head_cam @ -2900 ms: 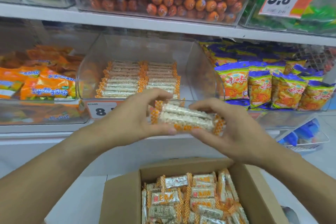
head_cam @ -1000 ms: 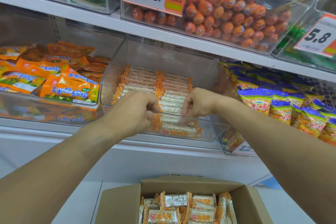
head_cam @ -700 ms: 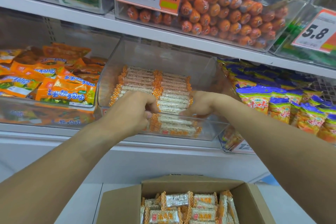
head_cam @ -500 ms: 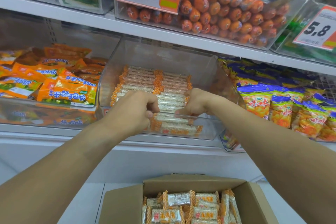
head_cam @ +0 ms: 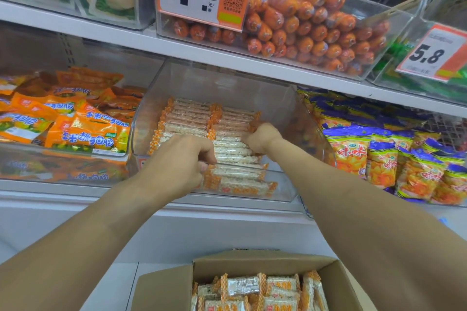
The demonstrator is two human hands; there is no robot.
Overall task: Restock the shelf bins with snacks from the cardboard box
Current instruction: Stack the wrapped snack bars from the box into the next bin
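A clear plastic shelf bin (head_cam: 283, 98) on the middle shelf holds rows of white rice-cracker packs with orange ends (head_cam: 192, 118). Both my hands are inside it. My left hand (head_cam: 182, 156) curls round the left ends of a stack of packs (head_cam: 233, 151) at the bin's front. My right hand (head_cam: 260, 137) grips the right ends of the same stack. Below, an open cardboard box (head_cam: 166, 288) holds several more of the same packs (head_cam: 255, 290).
Left of the bin sits a bin of orange snack bags (head_cam: 86, 129); to the right, blue-and-yellow snack bags (head_cam: 384, 156). The upper shelf (head_cam: 126, 35) carries a bin of orange sausages (head_cam: 316, 30) with price tags 1.0 and 5.8.
Earlier both hands held the stack of packs above the box. They carried it up into the clear bin, and over the last second they have pushed it slightly further back.
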